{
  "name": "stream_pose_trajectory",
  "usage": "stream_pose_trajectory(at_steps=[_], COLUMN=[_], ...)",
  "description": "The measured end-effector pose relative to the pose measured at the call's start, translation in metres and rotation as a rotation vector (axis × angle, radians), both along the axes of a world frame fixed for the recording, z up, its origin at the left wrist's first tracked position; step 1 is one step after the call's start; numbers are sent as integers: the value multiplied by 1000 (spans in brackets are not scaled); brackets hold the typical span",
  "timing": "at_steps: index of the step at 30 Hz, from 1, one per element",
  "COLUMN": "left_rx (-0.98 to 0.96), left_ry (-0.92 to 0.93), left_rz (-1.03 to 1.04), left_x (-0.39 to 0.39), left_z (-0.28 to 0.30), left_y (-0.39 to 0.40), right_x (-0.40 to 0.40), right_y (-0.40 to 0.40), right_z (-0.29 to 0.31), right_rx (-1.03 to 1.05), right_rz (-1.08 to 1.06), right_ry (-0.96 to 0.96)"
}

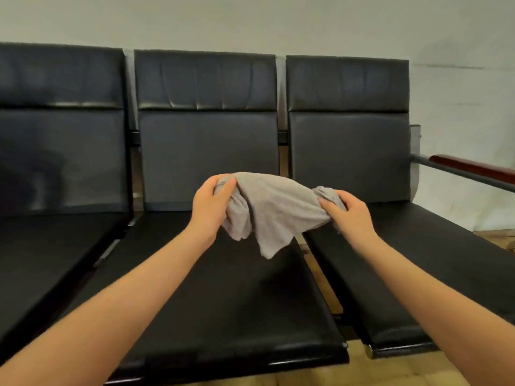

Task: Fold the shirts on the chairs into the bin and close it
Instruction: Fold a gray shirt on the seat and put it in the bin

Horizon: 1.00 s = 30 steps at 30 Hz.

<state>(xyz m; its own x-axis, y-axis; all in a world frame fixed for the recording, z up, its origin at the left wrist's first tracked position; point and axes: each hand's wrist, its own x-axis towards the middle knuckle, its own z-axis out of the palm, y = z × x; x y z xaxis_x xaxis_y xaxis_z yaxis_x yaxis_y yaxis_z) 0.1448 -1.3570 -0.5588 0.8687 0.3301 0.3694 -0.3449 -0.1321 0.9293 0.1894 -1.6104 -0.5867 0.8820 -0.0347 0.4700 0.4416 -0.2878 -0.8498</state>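
A light grey shirt [274, 208] hangs bunched in the air above the middle black chair seat [237, 296]. My left hand [210, 206] grips its left end, fingers curled round the cloth. My right hand [349, 213] grips the bunched right end. A loose flap of the shirt dangles down between my hands without touching the seat. No bin is in view.
Three black padded chairs stand in a row against a pale wall: left seat [50, 254], middle, right seat [418, 263]. A dark red armrest [473, 167] on a grey bar sticks out at the right. Yellowish floor [404, 371] shows below the seats.
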Motion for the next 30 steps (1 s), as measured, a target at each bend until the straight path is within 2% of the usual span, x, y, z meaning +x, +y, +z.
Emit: stream_pose_trajectory(at_steps=[3, 6, 9, 12, 15, 18, 22, 24, 27, 28, 30], left_rx=[-20, 75, 342, 629, 817, 847, 880, 970, 1303, 1353, 1212], left_ry=[57, 178, 329, 461, 451, 275, 115, 127, 232, 231, 218], left_rz=[133, 239, 294, 414, 522, 417, 175, 55, -46, -61, -99], left_x=[-31, -59, -83, -98, -105, -104, -87, -79, -71, -69, -64], left_z=[-9, -49, -92, -103, -97, -92, -93, -100, -115, -118, -123], left_y=[68, 126, 177, 213, 216, 187, 137, 121, 114, 115, 122], right_x=[-17, -30, -43, -49, -49, -50, -52, -54, -56, -55, -51], right_y=[70, 124, 147, 150, 150, 147, 131, 119, 102, 98, 90], right_z=[-2, -32, -76, -95, -86, -70, -47, -38, -37, -40, -52], right_rx=[25, -138, -226, -230, -194, -154, -55, -7, 21, -1, -67], right_rz=[113, 209, 245, 198, 145, 107, 49, 22, -39, -59, -83], right_ry=[-10, 41, 143, 242, 225, 222, 180, 158, 156, 166, 199])
